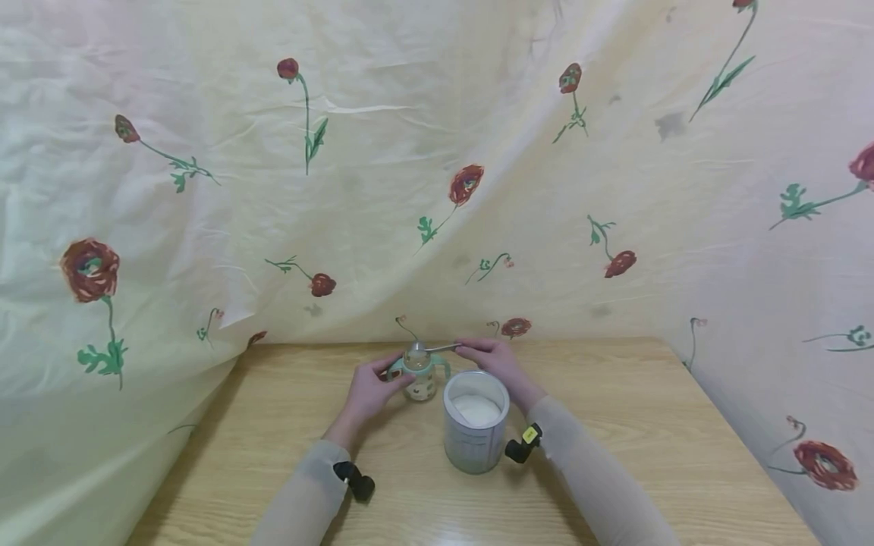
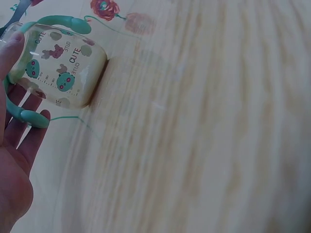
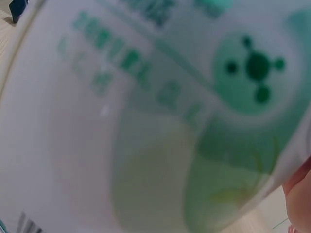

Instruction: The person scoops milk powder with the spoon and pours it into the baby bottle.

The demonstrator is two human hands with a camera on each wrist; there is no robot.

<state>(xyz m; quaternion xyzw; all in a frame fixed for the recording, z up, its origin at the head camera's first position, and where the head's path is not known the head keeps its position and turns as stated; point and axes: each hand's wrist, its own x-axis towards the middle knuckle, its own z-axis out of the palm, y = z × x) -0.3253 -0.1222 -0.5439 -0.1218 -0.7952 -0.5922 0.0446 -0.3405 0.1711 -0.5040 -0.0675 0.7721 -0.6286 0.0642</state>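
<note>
Beige sleeves (image 1: 300, 489) reach toward one bottle (image 1: 420, 387) on the table (image 1: 628, 409): the left hand (image 1: 371, 390) curls round its left side, the right hand (image 1: 496, 362) pinches one spoon (image 1: 442, 348) at its mouth. One can (image 1: 473, 446) stands front-right of the bottle.

a clear bottle (image 1: 420, 387) with green handles and cartoon animal prints stands upright. a slim grey spoon (image 1: 442, 348) is held nearly level, its head at the bottle's mouth. just beside, an open, pale, green-printed can (image 1: 471, 449) stands upright, white powder (image 1: 477, 410) inside.
</note>
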